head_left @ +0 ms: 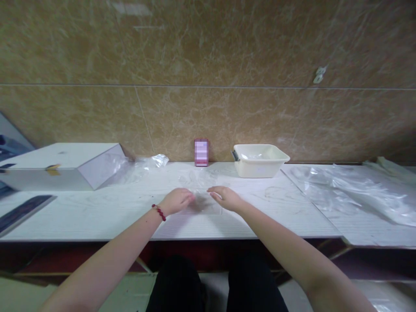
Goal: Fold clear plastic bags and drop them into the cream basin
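A thin clear plastic bag (199, 177) lies on the white table in front of me, and its edges are hard to make out. At its left side is my left hand (177, 201), with a red bead bracelet (158, 212) on the wrist. Those fingertips are blurred, so their grip on the plastic cannot be made out. Opposite it, my right hand (226, 198) hovers at the bag's right side. Its index finger is stretched out and the thumb stands apart below, with nothing visible between them.
A phone (201, 153) leans upright against the marbled wall. Right of it stands a cream plastic bin (260, 169). A white box (55, 177) and crumpled clear plastic (143, 167) are on the left; more plastic sheets (357, 190) spread at right. A dark flat panel (22, 212) lies front left.
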`<action>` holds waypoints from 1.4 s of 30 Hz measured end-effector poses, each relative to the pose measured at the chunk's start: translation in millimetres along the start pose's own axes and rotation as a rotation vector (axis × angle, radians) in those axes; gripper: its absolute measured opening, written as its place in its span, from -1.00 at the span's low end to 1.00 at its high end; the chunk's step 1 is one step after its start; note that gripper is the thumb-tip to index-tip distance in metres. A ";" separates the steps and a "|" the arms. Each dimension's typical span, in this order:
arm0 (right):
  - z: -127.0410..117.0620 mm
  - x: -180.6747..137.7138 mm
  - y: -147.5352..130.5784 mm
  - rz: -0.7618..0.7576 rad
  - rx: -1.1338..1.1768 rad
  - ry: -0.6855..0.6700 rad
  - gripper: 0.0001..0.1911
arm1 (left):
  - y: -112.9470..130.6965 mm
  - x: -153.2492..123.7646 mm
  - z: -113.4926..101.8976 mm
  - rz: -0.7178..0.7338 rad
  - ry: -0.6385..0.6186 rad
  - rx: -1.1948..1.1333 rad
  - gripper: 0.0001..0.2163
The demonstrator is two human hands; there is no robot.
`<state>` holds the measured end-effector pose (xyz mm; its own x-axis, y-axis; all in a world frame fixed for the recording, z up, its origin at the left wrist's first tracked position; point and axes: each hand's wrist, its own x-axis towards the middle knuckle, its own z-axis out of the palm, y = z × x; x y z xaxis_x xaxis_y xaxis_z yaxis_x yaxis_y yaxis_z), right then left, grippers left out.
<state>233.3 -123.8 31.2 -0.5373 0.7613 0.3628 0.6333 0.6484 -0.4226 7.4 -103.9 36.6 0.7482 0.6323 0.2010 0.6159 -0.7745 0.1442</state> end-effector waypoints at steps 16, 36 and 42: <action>35.7 62.8 74.7 -0.060 -0.281 -0.318 -0.47 | 13.0 22.9 64.0 -0.387 -0.066 0.225 -0.40; 33.0 37.2 64.1 0.107 -0.261 -0.194 -0.46 | 12.1 23.4 55.6 -0.373 -0.133 0.151 -0.20; 20.5 21.0 78.2 0.262 -0.422 -0.220 -0.38 | 11.1 22.7 58.6 -0.382 -0.139 0.152 -0.19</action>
<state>260.2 -57.0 -11.2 -0.4065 0.9094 0.0882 0.9060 0.4137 -0.0892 45.8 -97.1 -14.0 0.4791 0.8774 0.0267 0.8766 -0.4798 0.0360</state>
